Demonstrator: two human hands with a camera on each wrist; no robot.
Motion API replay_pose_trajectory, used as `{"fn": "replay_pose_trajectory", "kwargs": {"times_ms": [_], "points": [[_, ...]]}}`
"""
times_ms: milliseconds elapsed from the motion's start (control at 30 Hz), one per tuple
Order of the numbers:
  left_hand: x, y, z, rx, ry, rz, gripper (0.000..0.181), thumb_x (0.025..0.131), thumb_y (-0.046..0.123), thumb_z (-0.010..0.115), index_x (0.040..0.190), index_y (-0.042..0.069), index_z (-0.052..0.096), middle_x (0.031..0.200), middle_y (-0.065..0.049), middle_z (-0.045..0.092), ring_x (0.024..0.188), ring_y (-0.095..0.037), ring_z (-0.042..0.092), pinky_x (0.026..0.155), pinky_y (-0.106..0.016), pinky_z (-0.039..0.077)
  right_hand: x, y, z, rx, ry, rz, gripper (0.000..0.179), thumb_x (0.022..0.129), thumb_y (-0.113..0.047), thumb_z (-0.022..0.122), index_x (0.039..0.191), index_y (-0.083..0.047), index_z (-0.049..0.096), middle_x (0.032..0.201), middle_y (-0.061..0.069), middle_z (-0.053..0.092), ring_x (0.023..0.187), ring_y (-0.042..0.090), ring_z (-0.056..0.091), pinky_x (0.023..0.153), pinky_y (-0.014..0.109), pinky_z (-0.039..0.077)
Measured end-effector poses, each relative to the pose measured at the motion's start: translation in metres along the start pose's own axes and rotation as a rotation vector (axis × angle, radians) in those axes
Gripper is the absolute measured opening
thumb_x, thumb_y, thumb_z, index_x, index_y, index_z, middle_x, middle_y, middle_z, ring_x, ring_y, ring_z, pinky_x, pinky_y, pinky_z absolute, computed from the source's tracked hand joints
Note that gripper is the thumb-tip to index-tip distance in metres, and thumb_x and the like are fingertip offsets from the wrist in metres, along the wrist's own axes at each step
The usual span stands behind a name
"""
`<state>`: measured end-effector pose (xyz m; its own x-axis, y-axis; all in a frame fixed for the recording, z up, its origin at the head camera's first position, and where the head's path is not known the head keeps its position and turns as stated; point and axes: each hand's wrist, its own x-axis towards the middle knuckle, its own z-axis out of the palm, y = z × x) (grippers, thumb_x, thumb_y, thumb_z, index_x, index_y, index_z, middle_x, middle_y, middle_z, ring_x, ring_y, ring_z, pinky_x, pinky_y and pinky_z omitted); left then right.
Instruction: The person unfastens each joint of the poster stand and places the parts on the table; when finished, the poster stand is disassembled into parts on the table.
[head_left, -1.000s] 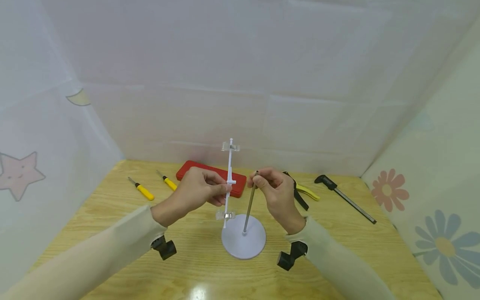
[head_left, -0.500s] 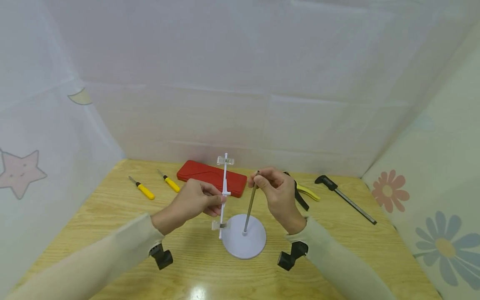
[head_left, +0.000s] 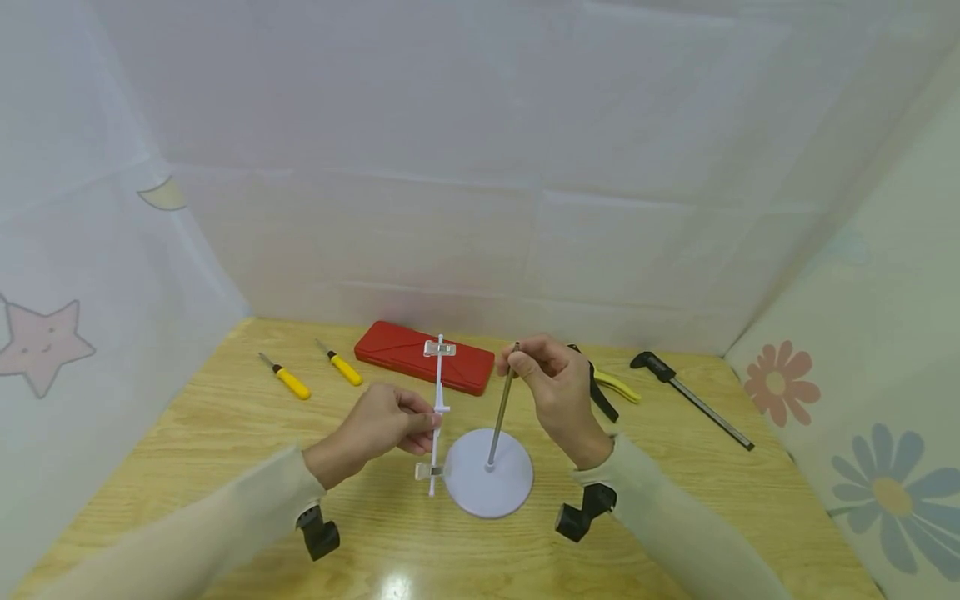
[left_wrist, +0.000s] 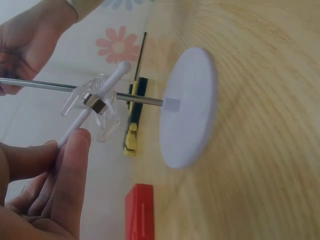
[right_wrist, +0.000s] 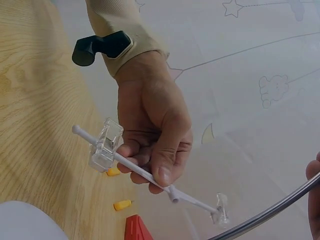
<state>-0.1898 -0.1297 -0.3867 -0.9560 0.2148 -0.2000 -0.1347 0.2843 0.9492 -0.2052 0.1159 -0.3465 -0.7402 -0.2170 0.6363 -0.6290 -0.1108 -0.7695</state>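
My left hand (head_left: 377,427) pinches a thin white plastic crossbar (head_left: 438,387) between thumb and fingers. Each end of the bar carries a clear clip (head_left: 439,348), and a short stub (right_wrist: 173,195) juts from its middle. To its right, a slim metal rod (head_left: 502,412) rises from a round white base (head_left: 487,497) that lies flat on the table. Thumb and fingers of my right hand (head_left: 561,392) pinch the top end of the rod. In the head view the bar stays apart from the rod. The left wrist view shows one metal-sprung clip (left_wrist: 95,103) in front of the rod.
Behind the hands lies a red case (head_left: 405,346). Two yellow-handled screwdrivers (head_left: 291,382) are at the left. Yellow-and-black pliers (head_left: 617,385) and a black caliper (head_left: 697,400) lie at the right. Printed white sheets (head_left: 480,167) surround the table.
My left hand has moved down and slightly left with the crossbar, away from the rod's top. My right hand, the rod and the base have stayed in place.
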Motion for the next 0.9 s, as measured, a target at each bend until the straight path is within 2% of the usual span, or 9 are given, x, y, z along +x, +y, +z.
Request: {"fn": "replay_pose_trajectory", "kwargs": {"times_ms": [167,267,500,633,733,800,900], "points": [[-0.001,-0.020,0.001,-0.010,-0.003,-0.033,0.020,0.091,0.011,0.074,0.101,-0.006,0.072,0.078,-0.010,0.075,0.063,-0.015,0.071,0.065,-0.036,0.063,-0.001,0.000,0.001,-0.006,-0.002,-0.002,0.027,0.099,-0.016,0.065,0.097,0.011,0.065,0.087,0.024,0.070,0.082,0.008,0.072,0.076,0.023,0.058],[-0.002,-0.028,0.002,-0.016,-0.008,-0.046,0.022,0.092,0.011,0.073,0.103,-0.008,0.072,0.077,-0.010,0.074,0.063,-0.014,0.071,0.065,-0.035,0.063,-0.001,0.001,0.001,-0.013,-0.005,-0.012,0.026,0.099,-0.015,0.064,0.097,0.010,0.065,0.087,0.032,0.067,0.082,0.007,0.072,0.076,0.024,0.058],[-0.004,-0.040,0.004,-0.042,-0.008,-0.086,0.022,0.093,0.009,0.070,0.104,-0.010,0.070,0.077,-0.009,0.073,0.062,-0.013,0.070,0.064,-0.032,0.062,-0.001,0.001,0.000,-0.002,-0.001,-0.011,0.027,0.099,-0.016,0.065,0.096,0.011,0.065,0.086,0.028,0.069,0.082,0.009,0.072,0.077,0.024,0.058],[-0.004,-0.046,0.004,-0.028,-0.008,-0.114,0.019,0.092,0.008,0.069,0.102,-0.009,0.071,0.076,-0.009,0.073,0.062,-0.013,0.071,0.064,-0.033,0.062,-0.001,0.001,0.000,0.004,-0.001,-0.001,0.028,0.099,-0.016,0.065,0.096,0.011,0.064,0.087,0.010,0.074,0.082,0.009,0.072,0.077,0.024,0.059],[-0.004,-0.051,0.005,-0.013,-0.009,-0.129,0.017,0.092,0.006,0.068,0.100,-0.008,0.073,0.076,-0.010,0.073,0.061,-0.014,0.071,0.063,-0.034,0.062,0.000,0.001,0.000,0.002,0.000,0.003,0.027,0.099,-0.016,0.065,0.096,0.011,0.065,0.088,-0.001,0.074,0.082,0.014,0.072,0.077,0.024,0.059],[-0.005,-0.054,0.005,-0.006,-0.011,-0.137,0.016,0.092,0.005,0.067,0.100,-0.007,0.074,0.076,-0.010,0.073,0.061,-0.013,0.070,0.063,-0.034,0.062,0.000,0.001,-0.001,-0.001,0.000,0.004,0.027,0.099,-0.016,0.065,0.096,0.011,0.065,0.088,0.000,0.074,0.082,0.015,0.072,0.077,0.024,0.059],[-0.005,-0.058,0.006,-0.002,-0.019,-0.143,0.016,0.091,0.005,0.067,0.100,-0.007,0.074,0.075,-0.010,0.074,0.060,-0.013,0.070,0.061,-0.033,0.062,0.000,0.000,-0.001,-0.002,0.000,0.002,0.027,0.099,-0.016,0.065,0.096,0.011,0.065,0.087,0.009,0.074,0.082,0.013,0.072,0.077,0.024,0.059]]}}
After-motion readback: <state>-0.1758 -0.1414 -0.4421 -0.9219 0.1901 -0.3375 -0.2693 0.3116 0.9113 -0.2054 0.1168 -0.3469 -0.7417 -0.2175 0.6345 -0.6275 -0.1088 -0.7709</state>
